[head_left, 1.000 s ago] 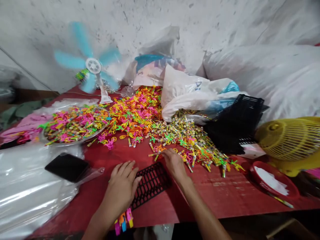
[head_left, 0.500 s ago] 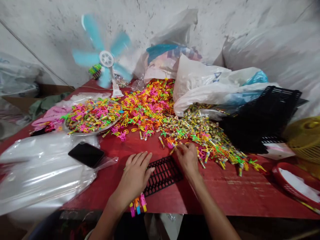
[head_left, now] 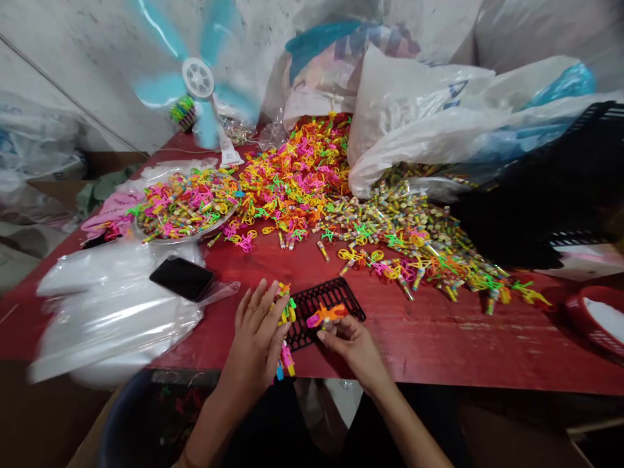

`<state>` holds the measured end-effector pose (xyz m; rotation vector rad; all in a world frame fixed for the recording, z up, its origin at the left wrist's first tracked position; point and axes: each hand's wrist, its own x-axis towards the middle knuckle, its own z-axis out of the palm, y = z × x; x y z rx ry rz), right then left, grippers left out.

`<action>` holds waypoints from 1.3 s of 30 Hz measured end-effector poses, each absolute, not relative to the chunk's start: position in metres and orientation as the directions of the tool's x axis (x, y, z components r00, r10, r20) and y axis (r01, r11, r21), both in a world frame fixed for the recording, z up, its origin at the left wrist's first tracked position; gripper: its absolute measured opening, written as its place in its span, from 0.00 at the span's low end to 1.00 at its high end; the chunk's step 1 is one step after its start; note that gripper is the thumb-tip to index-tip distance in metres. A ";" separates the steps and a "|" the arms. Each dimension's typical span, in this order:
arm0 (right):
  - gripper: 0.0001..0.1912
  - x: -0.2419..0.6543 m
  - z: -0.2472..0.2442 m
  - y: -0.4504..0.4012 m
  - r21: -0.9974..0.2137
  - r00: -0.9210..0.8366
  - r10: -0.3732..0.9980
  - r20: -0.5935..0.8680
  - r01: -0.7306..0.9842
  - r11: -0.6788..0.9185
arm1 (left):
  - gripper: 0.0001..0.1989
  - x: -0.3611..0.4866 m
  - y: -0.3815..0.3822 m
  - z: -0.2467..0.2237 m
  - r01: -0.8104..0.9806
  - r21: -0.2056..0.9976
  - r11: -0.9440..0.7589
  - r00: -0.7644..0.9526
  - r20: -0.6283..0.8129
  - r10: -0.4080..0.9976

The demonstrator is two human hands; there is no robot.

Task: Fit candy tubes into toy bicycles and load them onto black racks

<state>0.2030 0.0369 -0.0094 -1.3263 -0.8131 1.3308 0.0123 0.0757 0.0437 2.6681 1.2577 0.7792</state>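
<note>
Black slotted plastic tray [head_left: 358, 304]: flat on the red-painted table [head_left: 468, 341]; looks light and stiff; could slide unless steadied at its left end.
Right hand [head_left: 358, 351]: thumb and fingertips pinching the orange-and-pink moulded plastic piece [head_left: 331, 314]; wrist near the tray's near side.
Orange-and-pink piece: above the tray's right half; probably very light, stiff and slick; thin parts might bend or snap; best held by its body, with light fingertip pressure.
Left hand [head_left: 258, 331]: at the tray's left end; fingers extended, unclenched; what lies under the palm is hidden.
Small multicoloured plastic pieces [head_left: 289, 312]: at the tray's left end, beside the left fingers; exact shapes unclear.
Pink, yellow and blue plastic clips [head_left: 287, 361]: at the tray's near left corner.
Loose pile of short printed tubes and bright plastic parts [head_left: 370, 221]: beyond the tray.
</note>
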 end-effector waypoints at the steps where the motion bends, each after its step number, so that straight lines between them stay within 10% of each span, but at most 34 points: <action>1: 0.20 0.199 -0.010 0.032 -0.947 0.152 0.948 -0.279 -0.208 -0.245 | 0.21 0.010 0.072 0.042 0.691 0.305 -0.655 0.520 0.419 0.744; 7: 0.22 0.177 -0.015 0.020 -0.918 0.079 0.940 -0.332 -0.255 -0.303 | 0.19 0.006 0.062 0.033 0.683 0.345 -0.643 0.506 0.412 0.758; 15: 0.07 0.184 0.002 0.016 -0.993 0.009 1.000 0.019 0.115 0.018 | 0.18 0.022 0.061 0.052 0.643 0.337 -0.687 0.595 0.345 0.726; 39: 0.12 0.154 -0.039 0.020 -0.836 0.030 0.947 0.321 0.479 0.268 | 0.15 0.010 0.071 0.038 0.620 0.478 -0.622 0.482 0.394 0.782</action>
